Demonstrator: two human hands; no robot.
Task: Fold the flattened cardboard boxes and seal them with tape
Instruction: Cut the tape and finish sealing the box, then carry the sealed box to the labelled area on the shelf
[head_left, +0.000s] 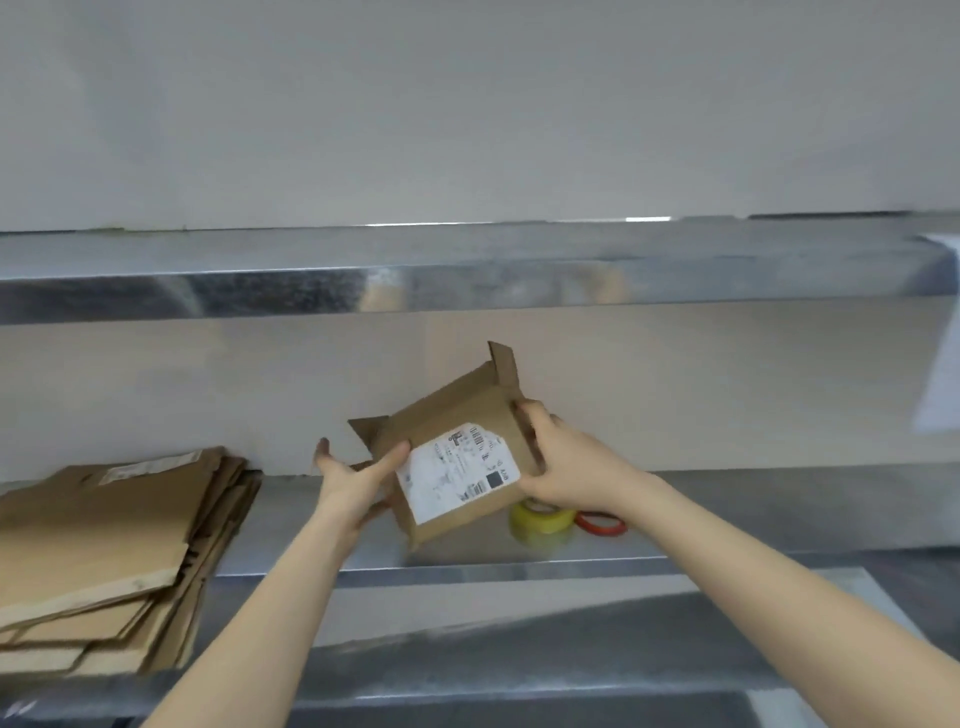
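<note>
Folding step: the box (457, 457) is squared up with its end flaps unsealed, and is held tilted in the air above the counter (467, 556).
Right hand (561, 462): fingers curled round the box's right edge, gripping it.
Left hand (358, 483): spread, fingers fairly straight, propping the box's left end.
Tape roll (540, 522): on the counter just below the box, beside a red ring (602, 522).
Flat boxes (104, 545): stacked at the left.
Next: probably press the flaps shut, then free one hand for the tape.

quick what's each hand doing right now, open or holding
Left hand: open, straight fingers steadying the cardboard box.
Right hand: closed grip on the box's right edge.
</note>
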